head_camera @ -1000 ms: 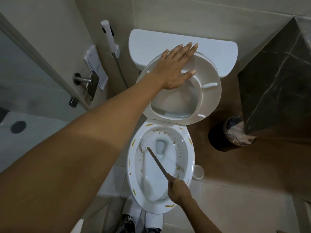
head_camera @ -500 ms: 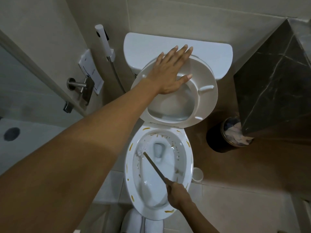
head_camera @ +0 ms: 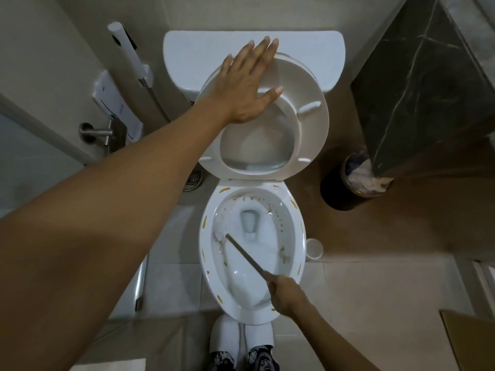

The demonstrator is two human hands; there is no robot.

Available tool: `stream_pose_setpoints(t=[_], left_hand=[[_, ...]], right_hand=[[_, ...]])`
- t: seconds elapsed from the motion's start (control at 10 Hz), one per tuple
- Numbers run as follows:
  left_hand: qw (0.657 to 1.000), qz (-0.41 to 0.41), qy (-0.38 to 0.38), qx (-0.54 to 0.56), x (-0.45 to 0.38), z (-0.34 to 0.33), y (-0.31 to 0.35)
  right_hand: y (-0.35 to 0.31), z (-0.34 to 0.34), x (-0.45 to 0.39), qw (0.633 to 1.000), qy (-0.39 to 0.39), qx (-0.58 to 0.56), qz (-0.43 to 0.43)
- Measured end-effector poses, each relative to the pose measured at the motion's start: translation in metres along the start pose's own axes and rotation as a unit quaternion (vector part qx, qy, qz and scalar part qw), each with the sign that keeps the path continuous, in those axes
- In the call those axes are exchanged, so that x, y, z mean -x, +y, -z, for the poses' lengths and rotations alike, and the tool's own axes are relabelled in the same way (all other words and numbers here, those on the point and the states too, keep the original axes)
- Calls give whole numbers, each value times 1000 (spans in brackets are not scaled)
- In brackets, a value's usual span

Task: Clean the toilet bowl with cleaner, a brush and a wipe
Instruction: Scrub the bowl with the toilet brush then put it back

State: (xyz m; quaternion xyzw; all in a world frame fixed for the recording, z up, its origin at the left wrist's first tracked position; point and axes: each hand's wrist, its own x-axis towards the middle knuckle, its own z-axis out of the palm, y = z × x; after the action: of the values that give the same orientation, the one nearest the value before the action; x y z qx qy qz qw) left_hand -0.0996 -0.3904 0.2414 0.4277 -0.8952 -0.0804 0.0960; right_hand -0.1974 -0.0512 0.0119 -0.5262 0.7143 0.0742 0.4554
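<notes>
One white ceramic toilet bowl (head_camera: 253,314), oval in outline, contains water, white foam and scattered yellow-brown streaks along its inner wall and rim. One toilet brush (head_camera: 235,245) is in the bowl: its white bristle head lies against the left inner wall, and its thin, straight brown handle runs diagonally down to the right. The right hand (head_camera: 285,293) is closed in a fist around the lower end of the handle, positioned over the front right rim of the bowl. The left hand (head_camera: 250,87) is open and flat, fingers extended, palm pressed on the raised white plastic toilet seat (head_camera: 308,121), which stands upright against the white cistern (head_camera: 187,57). The seat underside shows three small raised bumpers. One round dark waste bin (head_camera: 334,188) with a metallic rim stands on the floor to the right of the toilet, partly under a dark marble-patterned counter (head_camera: 428,76); it contains crumpled pale paper. One small white cylindrical holder (head_camera: 314,249) stands on the floor touching or just beside the right side of the bowl; its contents cannot be determined. One white bidet sprayer (head_camera: 126,46) hangs on the left wall. Two white slippers (head_camera: 225,336) are visible at the base of the bowl.
</notes>
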Motion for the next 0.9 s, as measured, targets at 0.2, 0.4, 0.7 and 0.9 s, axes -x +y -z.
stream_pose_setpoints(t=[0.2,0.4,0.7,0.9], left_hand=[[1000,0,-3,2,0,1,1],[1000,1,-6,4,-1,1,0],[1000,8,-3,0,0,1,4],[1000,9,-4,5,-1,1,3]], right_hand=[[16,-6,25,999,-15,47,13],[-21,16,-40,999,35,10,-20],[7,-1,4,999,-6,31,31],[-22,25,-44,998,47,-19,-37]])
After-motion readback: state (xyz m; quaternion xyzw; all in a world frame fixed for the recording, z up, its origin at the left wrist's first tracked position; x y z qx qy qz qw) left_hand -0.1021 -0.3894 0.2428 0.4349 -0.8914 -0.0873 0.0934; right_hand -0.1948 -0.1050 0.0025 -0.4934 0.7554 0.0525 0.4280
